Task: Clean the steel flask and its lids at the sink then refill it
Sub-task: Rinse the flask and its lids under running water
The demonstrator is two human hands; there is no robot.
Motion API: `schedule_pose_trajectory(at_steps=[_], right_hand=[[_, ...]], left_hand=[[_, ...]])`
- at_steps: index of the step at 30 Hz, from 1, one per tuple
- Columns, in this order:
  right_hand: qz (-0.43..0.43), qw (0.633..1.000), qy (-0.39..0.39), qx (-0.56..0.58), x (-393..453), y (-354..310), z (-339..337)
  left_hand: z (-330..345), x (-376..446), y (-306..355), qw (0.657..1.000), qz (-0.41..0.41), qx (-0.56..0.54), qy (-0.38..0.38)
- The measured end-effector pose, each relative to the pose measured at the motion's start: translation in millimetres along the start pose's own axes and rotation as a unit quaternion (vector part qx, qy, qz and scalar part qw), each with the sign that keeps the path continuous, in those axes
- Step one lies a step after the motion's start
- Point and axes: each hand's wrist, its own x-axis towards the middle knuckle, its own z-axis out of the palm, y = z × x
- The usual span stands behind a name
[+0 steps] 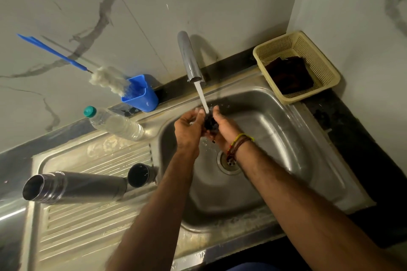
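Rinsing a small black lid (210,122) under the tap, both hands (206,126) grip it; steel flask (77,187) lies leftward, mouth away, nearer the left hand.

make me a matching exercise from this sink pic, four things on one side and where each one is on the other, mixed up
Things:
1. steel flask
2. bottle brush
3. dark cloth
4. small black lid

Places:
A. in the cream basket
B. under the running tap, held by both hands
C. standing in the blue holder
D. lying on its side on the draining board

Pairs: 1-D, 2-C, 3-A, 4-B
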Motion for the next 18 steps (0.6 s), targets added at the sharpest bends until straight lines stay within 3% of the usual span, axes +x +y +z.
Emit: schedule_pose_trajectory(at_steps=[3, 6, 8, 11, 15, 18], right_hand=[[-0.011, 1.0, -0.017, 0.011, -4, 1, -3], [-0.017, 0.993, 0.026, -0.116, -6, -5, -2], [-0.025, 0.986, 0.021, -0.161, -10, -9, -1], [-0.05, 0.991, -0.021, -0.12, -10, -7, -1], [-0.082, 0.991, 0.016, -0.109, -6, -5, -1], [-0.042, 0.999, -0.002, -0.029, -11, -11, -6]], left_hand=[[-13, 0, 2, 0.997, 0.045, 0.015, -0.065], [-18, 1, -1, 0.973, 0.117, 0.107, -0.166], [-17, 2, -1, 0.978, 0.117, 0.134, -0.108], [-17, 5, 2, 0.99, 0.088, 0.096, -0.045], [-22, 6, -4, 0.988, 0.086, 0.12, -0.052], [-30, 6, -4, 0.981, 0.117, 0.115, -0.099]])
